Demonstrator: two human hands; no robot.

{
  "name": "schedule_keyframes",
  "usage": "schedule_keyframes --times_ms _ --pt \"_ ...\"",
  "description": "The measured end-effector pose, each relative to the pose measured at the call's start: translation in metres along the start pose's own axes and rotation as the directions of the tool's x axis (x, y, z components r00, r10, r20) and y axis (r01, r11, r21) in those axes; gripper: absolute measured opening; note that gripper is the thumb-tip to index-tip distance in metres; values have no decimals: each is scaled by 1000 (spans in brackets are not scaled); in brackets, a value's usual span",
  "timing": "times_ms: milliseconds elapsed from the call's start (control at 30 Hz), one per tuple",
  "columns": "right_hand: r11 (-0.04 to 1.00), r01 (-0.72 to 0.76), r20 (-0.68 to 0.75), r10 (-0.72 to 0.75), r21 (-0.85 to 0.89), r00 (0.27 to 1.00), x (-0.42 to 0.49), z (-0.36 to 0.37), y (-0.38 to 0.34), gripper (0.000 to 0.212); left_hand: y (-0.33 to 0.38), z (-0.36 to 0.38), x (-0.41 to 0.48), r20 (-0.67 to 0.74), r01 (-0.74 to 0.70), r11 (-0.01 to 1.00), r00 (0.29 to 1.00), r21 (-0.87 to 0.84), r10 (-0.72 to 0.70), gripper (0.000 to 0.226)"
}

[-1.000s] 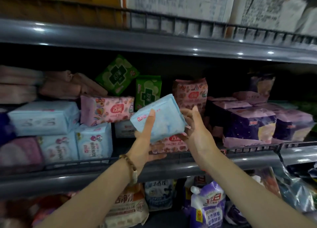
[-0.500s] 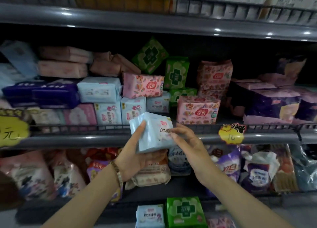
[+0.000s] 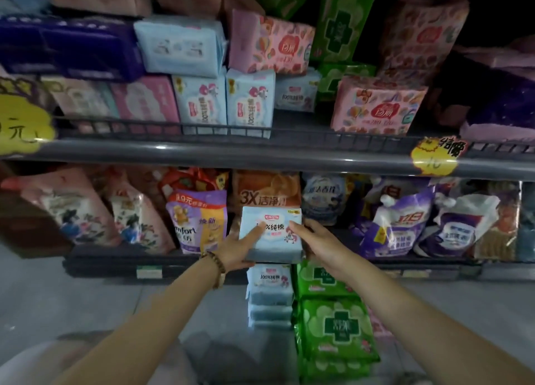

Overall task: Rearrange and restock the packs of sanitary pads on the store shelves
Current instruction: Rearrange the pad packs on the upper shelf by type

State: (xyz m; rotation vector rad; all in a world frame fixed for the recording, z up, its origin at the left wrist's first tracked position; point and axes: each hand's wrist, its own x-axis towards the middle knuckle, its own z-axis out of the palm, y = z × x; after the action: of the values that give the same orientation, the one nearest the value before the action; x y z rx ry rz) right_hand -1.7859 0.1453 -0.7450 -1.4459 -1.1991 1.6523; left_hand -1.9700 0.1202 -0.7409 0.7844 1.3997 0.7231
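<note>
Sitting between left grip (image 3: 238,251), right grip (image 3: 316,239): blue pack (image 3: 273,221).

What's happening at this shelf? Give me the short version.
A person holds a light blue pack of pads in front of the lower shelf, left grip under its left side, right grip at its right edge. Directly below it lies a stack of matching blue packs, with green packs beside them. The upper shelf carries mixed blue, pink and green packs.
</note>
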Motion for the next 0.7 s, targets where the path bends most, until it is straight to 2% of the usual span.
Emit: schedule_keyframes --times_ms 67,100,133,200,267,300,367,467,600,700 --pt "989 -18 -20 15 -145 1000 12 -1 16 22 -22 -1 16 -11 33 999 999 11 -33 29" --pt "981 -29 -25 25 -193 999 18 -2 24 23 -33 -2 23 -16 47 999 999 20 -47 33" --pt "974 -36 -27 31 -224 999 23 -4 33 29 -44 -2 31 -25 62 998 998 19 -61 41" --pt "955 -40 -46 28 -294 999 32 -9 51 52 -61 -1 47 -67 80 997 994 -5 -80 72" --pt "902 -66 -114 19 -426 993 36 -16 66 59 -80 0 68 -127 95 995 987 -19 -97 98" --pt "869 -82 -144 12 -487 989 37 -21 74 58 -86 1 75 -143 105 994 984 -26 -108 99" --pt "797 -94 -161 -5 -597 987 42 -33 90 56 -91 5 85 -169 133 990 976 -40 -138 80" --pt "700 -70 -115 -18 -711 993 48 -45 113 58 -98 11 100 -185 191 981 963 -44 -195 60" --pt "658 -12 -66 -57 -753 996 54 -48 127 59 -106 20 110 -174 223 974 961 27 -215 64" --pt "622 21 -43 -89 -783 995 57 -45 130 61 -110 27 110 -214 268 922 953 278 -212 78"
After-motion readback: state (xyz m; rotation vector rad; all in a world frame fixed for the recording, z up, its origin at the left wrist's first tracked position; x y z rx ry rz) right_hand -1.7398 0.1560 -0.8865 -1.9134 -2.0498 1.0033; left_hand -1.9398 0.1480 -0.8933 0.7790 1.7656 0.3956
